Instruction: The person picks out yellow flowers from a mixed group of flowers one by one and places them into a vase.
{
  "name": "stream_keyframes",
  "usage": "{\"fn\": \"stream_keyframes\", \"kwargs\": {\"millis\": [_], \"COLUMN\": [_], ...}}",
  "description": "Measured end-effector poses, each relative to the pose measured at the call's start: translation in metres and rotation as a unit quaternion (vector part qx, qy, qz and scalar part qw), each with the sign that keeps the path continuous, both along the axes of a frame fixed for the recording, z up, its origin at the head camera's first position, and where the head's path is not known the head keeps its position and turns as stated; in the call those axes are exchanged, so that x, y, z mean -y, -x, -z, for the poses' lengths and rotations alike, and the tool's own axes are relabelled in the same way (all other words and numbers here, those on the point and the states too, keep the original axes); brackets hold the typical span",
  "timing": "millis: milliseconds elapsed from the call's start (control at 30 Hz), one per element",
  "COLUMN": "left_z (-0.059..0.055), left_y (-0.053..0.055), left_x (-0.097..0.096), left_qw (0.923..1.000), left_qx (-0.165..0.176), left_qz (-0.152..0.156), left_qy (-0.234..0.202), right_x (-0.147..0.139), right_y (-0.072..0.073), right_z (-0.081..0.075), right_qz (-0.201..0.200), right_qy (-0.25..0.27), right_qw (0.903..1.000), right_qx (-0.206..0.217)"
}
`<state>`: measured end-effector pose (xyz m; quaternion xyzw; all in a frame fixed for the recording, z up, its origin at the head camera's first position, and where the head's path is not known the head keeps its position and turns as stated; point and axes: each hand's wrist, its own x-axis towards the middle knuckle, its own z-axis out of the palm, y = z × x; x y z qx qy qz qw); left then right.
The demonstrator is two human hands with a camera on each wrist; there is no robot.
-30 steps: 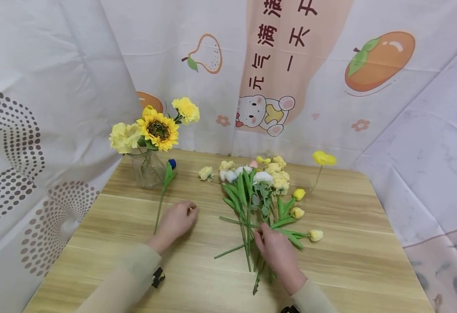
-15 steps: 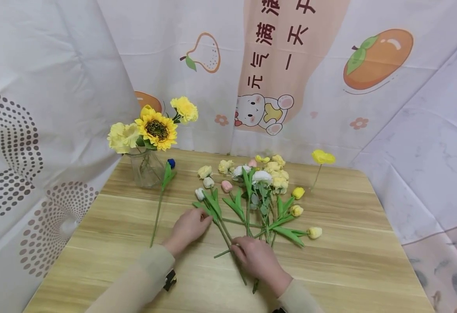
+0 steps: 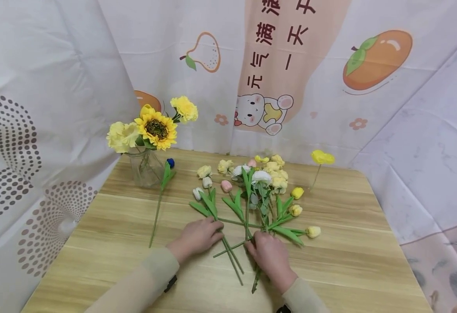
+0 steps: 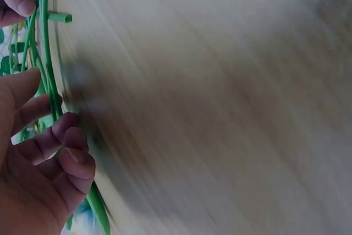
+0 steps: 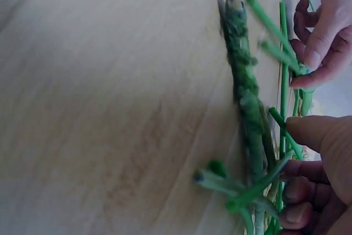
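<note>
My left hand (image 3: 200, 235) holds the crossed stems of two white tulips (image 3: 207, 182); their heads lie toward the back left. Seen from the right wrist, its thumb and fingers pinch these green stems (image 5: 283, 54). To the right, my right hand (image 3: 272, 257) is at the stems of the main flower pile, thumb and curled fingers around a thin green stem (image 5: 279, 122). A thick textured green stem (image 5: 246, 75) lies beside those fingers. A pink tulip (image 3: 226, 186) and a white ranunculus-like flower (image 3: 261, 177) lie behind the hands. Yellow tulips (image 3: 296, 210) fan out to the right.
A glass jar (image 3: 145, 171) holding a sunflower (image 3: 156, 129) and other yellow flowers stands at the back left. Beside it lies a blue flower (image 3: 170, 163) on a long stem. Pale yellow blooms (image 3: 278, 180) and a yellow poppy (image 3: 322, 157) lie farther back on the wooden table (image 3: 349, 269).
Two white tulips have come out of the pile to the left. My left hand has moved right onto their stems; my right hand let go of them and went back to the pile.
</note>
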<state>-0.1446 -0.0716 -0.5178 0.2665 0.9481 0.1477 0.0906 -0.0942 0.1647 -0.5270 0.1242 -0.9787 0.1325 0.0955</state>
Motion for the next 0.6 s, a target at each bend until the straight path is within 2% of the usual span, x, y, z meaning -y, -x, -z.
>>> {"fn": "stream_keyframes", "kwargs": {"millis": [233,333,500,600], "left_z": [-0.003,-0.004,-0.004,-0.005], "left_y": [0.007,0.009,0.011,0.012], "left_x": [0.016,0.025,0.039,0.046], "left_qw": [0.999,0.9979,0.9959,0.995], "left_qx": [-0.016,-0.028,-0.047,-0.051], "left_qz": [-0.041,-0.057,-0.078,-0.086], "left_qy": [-0.001,-0.005,-0.001,0.0], "right_x": [0.009,0.014,0.02,0.022], "right_y": [0.008,0.01,0.011,0.012], "right_z": [0.002,0.001,-0.003,-0.004], "right_qz": [-0.01,-0.006,0.02,0.028], "right_qy": [-0.004,-0.005,-0.023,-0.003], "right_qw": [0.9964,0.9969,0.9991,0.9991], "right_qx": [-0.084,-0.079,-0.028,-0.032]}}
